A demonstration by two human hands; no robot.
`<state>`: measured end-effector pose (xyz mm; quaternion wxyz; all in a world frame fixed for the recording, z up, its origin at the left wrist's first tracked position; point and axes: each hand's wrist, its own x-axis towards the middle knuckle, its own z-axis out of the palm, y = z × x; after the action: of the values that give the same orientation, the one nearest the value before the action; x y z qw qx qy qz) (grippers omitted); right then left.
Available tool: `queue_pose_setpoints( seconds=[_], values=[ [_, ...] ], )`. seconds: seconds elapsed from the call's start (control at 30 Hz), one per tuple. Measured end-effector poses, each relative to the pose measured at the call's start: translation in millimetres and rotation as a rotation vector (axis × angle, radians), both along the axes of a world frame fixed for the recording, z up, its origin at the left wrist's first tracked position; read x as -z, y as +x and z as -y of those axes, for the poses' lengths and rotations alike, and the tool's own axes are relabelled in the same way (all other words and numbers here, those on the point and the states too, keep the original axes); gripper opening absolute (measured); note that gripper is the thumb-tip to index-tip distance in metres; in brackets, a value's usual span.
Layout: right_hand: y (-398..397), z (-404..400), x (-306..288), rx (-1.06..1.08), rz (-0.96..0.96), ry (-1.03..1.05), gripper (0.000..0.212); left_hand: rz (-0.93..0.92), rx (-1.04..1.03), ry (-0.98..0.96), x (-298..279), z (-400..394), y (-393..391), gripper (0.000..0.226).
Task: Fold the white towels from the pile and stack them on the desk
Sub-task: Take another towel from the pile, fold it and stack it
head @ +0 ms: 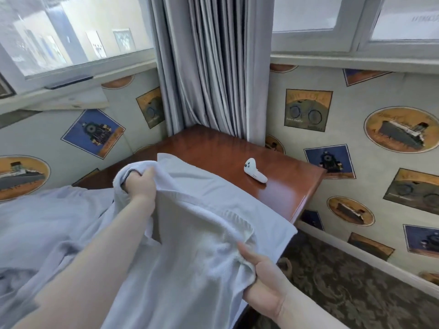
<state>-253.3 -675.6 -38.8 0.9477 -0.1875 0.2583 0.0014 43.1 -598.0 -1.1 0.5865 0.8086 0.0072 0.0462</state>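
Both hands, left (140, 184) and right (263, 281), clenched on one white towel (202, 222) over desk (285, 186)

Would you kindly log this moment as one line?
left hand: grips towel | right hand: grips towel | desk: controller

Matt terry-cloth towel (202, 233), glossy wooden desk (280, 193) — smooth plastic controller (254, 173)

A furnished bedroom, by its fittings: grey pleated curtains (209, 67) hang in the corner between two white-framed windows (78, 36), wallpaper (356, 129) carries pictures of trains, ships and bicycles, a patterned carpet (344, 288) covers the floor, and a polished wooden worktop (273, 193) stands in the corner.
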Motion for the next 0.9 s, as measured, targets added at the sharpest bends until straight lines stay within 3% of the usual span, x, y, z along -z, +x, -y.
queue_pose_setpoints(
  seconds=[0.17, 0.3, 0.37, 0.47, 0.57, 0.67, 0.8, 0.9],
  values=[
    [0, 57, 3, -0.047, -0.017, 0.040, 0.029, 0.201, 0.045, 0.372, -23, 41, 23, 0.034],
    [13, 96, 2, -0.023, -0.001, 0.088, 0.027, 0.408, 0.290, 0.690, -62, 102, 47, 0.015],
    [23, 115, 8, -0.013, -0.022, 0.090, 0.030, 0.431, 0.409, 0.781, -66, 141, 60, 0.018],
    [37, 144, 39, 0.010, -0.160, -0.058, 0.030, 0.184, 0.682, 0.780, -30, 195, 64, 0.035],
    [38, 166, 70, -0.087, -0.507, -0.460, 0.020, -0.132, 0.804, 0.815, 43, 212, 34, 0.064],
    [28, 188, 100, -0.198, -0.713, -0.769, 0.033, -0.107, 0.860, 1.041, 117, 194, -24, 0.061],
    [26, 203, 113, -0.189, -0.621, -0.854, 0.078, 0.015, 0.882, 0.790, 164, 163, -98, 0.047],
    [31, 204, 121, -0.312, -0.627, -1.125, 0.079, 0.007, 0.864, 0.587, 167, 151, -150, 0.034]
  ],
)
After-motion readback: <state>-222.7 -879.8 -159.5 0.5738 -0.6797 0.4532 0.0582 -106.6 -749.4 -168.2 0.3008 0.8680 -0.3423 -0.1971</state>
